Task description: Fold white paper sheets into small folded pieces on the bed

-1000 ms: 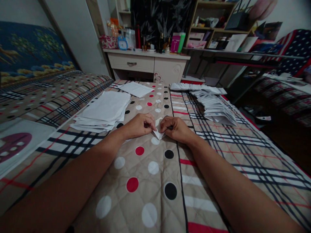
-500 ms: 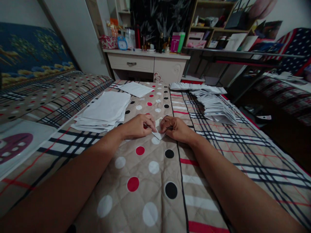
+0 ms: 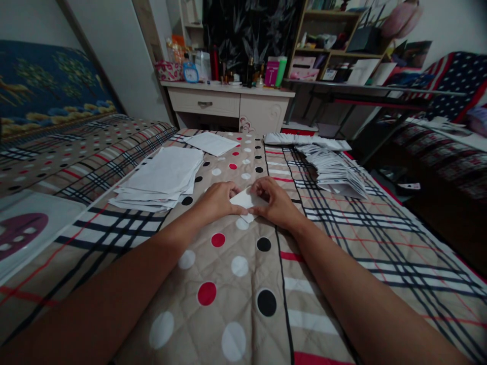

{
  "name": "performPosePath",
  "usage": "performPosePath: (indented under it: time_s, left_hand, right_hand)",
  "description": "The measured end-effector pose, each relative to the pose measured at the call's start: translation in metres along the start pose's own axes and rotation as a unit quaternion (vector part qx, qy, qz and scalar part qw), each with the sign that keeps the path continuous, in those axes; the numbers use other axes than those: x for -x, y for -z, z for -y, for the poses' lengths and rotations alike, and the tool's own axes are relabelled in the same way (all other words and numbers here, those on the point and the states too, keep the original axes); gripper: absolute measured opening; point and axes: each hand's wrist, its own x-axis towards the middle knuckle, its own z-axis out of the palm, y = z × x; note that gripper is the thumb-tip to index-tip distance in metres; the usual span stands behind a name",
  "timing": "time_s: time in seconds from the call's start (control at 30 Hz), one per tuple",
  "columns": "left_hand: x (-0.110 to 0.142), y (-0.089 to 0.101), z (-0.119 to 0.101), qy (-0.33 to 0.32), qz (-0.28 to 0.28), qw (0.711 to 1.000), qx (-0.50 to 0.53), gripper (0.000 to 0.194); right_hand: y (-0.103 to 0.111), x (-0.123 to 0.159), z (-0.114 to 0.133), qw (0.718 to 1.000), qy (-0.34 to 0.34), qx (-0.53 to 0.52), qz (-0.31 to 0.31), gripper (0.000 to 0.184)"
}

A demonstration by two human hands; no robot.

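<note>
Basically, folded white paper point(image 3: 242, 199) sits on bed point(image 3: 251, 279), well in from its R edge, directly btwn L hand point(image 3: 218, 201) & R hand point(image 3: 277, 203); both grips pinched nearly closed on it, neither nearer; long axis unclear, partly covered.

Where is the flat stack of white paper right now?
In the head view, the flat stack lies left of centre on the bedspread, left of and slightly beyond the left hand, nearer the camera than another white sheet.
</note>
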Motion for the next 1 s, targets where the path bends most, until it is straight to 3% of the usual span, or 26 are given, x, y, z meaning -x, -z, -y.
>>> performPosePath:
  time_s: [0.07,0.13,0.27,0.33,0.5,0.67,0.8,0.9,1.0]
  left_hand:
    - [0.000,-0.001,-0.001,0.011,-0.001,1.000,0.024,0.044]
    - [0.000,-0.002,-0.001,0.020,-0.011,0.998,0.059,0.038]
    - [-0.002,-0.004,0.001,0.031,-0.061,0.991,0.112,0.036]
    - [-0.003,-0.004,0.002,0.038,-0.067,0.988,0.137,0.038]
    - [-0.003,0.000,-0.004,0.088,-0.058,0.972,0.212,0.032]
    - [-0.003,0.004,-0.011,0.135,-0.061,0.958,0.245,0.008]
    - [-0.003,0.004,-0.007,0.110,-0.050,0.966,0.230,0.010]
    - [-0.002,0.002,-0.003,0.041,-0.018,0.982,0.184,0.021]
    - [-0.001,-0.001,-0.003,-0.010,-0.025,0.992,0.126,0.022]
  right_hand:
    - [-0.002,0.000,0.000,0.999,-0.024,0.008,-0.021,0.056]
    - [-0.003,-0.001,0.000,0.998,-0.059,0.012,-0.032,0.064]
    - [-0.003,-0.003,0.003,0.989,-0.146,0.016,-0.001,0.034]
    - [-0.002,-0.003,0.005,0.986,-0.164,-0.024,0.018,0.029]
    - [0.001,-0.003,0.003,0.979,-0.156,-0.129,0.019,0.027]
    - [0.003,-0.006,-0.002,0.979,-0.142,-0.149,0.018,0.016]
    - [0.002,-0.006,0.001,0.972,-0.161,-0.173,-0.004,0.016]
    - [-0.001,-0.005,0.006,0.972,-0.154,-0.180,0.005,0.020]
    - [-0.003,-0.004,0.011,0.975,-0.140,-0.170,0.015,0.022]
